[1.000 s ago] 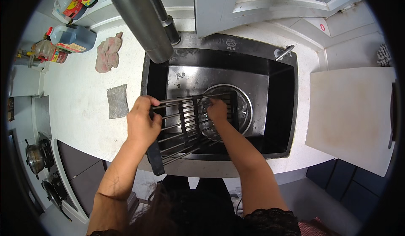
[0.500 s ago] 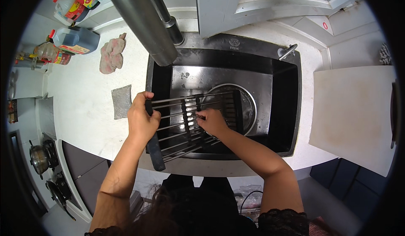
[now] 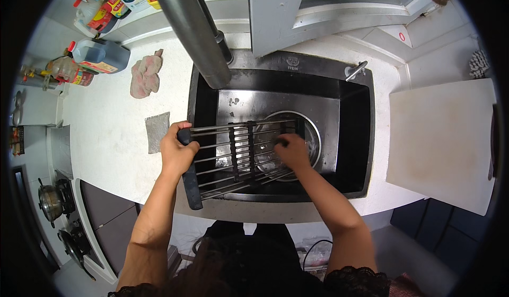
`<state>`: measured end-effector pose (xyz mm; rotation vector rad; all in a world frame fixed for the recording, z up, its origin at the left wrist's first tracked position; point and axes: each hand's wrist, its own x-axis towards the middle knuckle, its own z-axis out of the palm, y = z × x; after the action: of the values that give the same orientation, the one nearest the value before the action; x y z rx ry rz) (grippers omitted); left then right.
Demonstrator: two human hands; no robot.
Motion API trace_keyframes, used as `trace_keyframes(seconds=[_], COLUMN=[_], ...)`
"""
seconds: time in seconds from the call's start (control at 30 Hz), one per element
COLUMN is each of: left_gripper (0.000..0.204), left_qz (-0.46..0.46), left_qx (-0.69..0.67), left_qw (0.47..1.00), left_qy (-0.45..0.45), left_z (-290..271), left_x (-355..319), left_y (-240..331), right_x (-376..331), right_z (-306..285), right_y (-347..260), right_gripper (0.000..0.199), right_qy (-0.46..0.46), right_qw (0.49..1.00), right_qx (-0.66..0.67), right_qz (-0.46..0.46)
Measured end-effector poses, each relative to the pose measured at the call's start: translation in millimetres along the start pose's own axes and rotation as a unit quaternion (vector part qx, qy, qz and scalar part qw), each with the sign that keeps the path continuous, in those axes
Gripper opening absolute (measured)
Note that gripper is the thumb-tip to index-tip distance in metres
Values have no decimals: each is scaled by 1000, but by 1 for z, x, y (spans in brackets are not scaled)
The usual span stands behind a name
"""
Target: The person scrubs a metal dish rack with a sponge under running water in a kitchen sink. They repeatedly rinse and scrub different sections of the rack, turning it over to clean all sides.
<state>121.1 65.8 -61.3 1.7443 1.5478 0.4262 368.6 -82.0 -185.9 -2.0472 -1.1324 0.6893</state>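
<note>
A drain rack of metal rods with black end bars and black crosspieces (image 3: 251,151) is tilted over the dark sink (image 3: 370,138). My left hand (image 3: 177,151) is closed round the top of the rack's left end bar, thumb on the near side. Over the rack's right part, my right hand (image 3: 292,149) has its fingers curled together near the rods. Something dark shows at those fingertips, too small to name. Beneath the rack, on the sink floor, sits a round vessel with a pale rim (image 3: 319,132), partly hidden by the rods and my right hand.
A thick grey faucet (image 3: 199,37) rises at the sink's back left. Left of the sink lie a pinkish rag (image 3: 146,75) and a grey scouring cloth (image 3: 157,133). Bottles (image 3: 101,56) stand farther back. A pale board (image 3: 440,143) lies at right. An open window frame (image 3: 273,16) overhangs the back.
My right hand has moved right along the rack, from its middle crosspieces toward its far end. My left hand keeps its hold on the end bar. The whole view has shifted slightly.
</note>
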Motion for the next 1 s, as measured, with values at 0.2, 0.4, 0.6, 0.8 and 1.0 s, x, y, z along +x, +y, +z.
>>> trace_keyframes(seconds=[0.2, 0.4, 0.6, 0.8, 1.0], left_gripper=[38, 38, 47, 61, 81], left_qz=[115, 228, 263, 188, 73], left_qx=[-128, -205, -232, -139, -49], left_qw=[984, 950, 935, 972, 982], left_qy=[40, 54, 51, 11, -170], left_z=[-16, -6, 28, 57, 66], left_x=[-13, -23, -25, -36, -43], left_y=[0, 1, -1, -20, -19], right_x=[-17, -27, -28, -46, -61], right_z=[-51, -103, -159, -202, -221], right_y=[61, 28, 3, -67, -105], right_gripper=[22, 26, 45, 39, 30], right_qy=[204, 226, 327, 357, 332], right_qw=[866, 896, 890, 921, 921], right_qx=[405, 342, 316, 145, -30], right_qz=[211, 171, 31, -56, -201])
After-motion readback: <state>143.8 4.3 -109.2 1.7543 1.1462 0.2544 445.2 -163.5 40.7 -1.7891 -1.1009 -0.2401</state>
